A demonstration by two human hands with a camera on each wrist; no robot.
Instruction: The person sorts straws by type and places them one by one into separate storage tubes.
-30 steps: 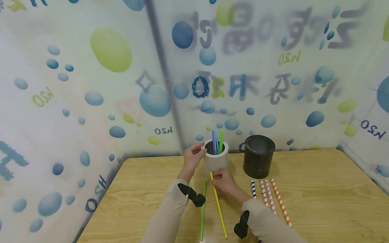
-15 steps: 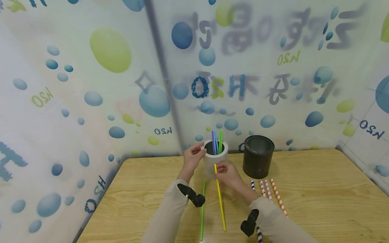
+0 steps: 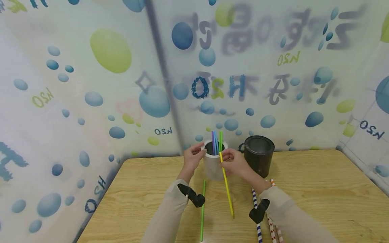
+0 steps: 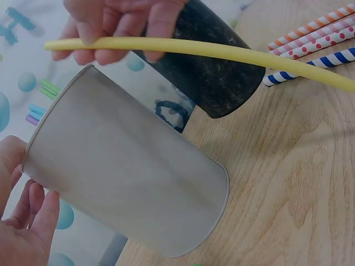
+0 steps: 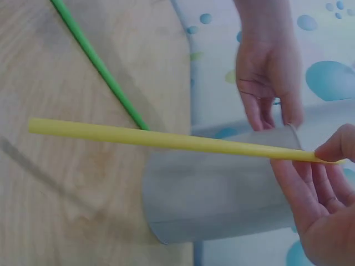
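A white can (image 3: 211, 168) stands upright on the table, with purple, blue and green straws (image 3: 221, 138) leaning inside it. My left hand (image 3: 192, 159) holds the can by its rim on the left side, thumb and fingers at the edge. Between the thumb and fingers of my right hand (image 3: 236, 163) is a yellow straw (image 3: 228, 185), pinched near its upper end. That end is level with the can's rim, at its right front, and the rest slants down toward me. In the left wrist view the yellow straw (image 4: 222, 51) bends slightly.
A black can (image 3: 259, 157) stands right of the white one, partly behind my right hand. A green straw (image 3: 202, 212) lies on the wooden table (image 3: 136, 195). Blue, red-dotted, pink and orange patterned straws (image 4: 310, 61) lie at the right, partly under my right sleeve.
My right hand has risen and moved right with the yellow straw, from low in front of the white can up to its rim. The left hand has stayed in place.
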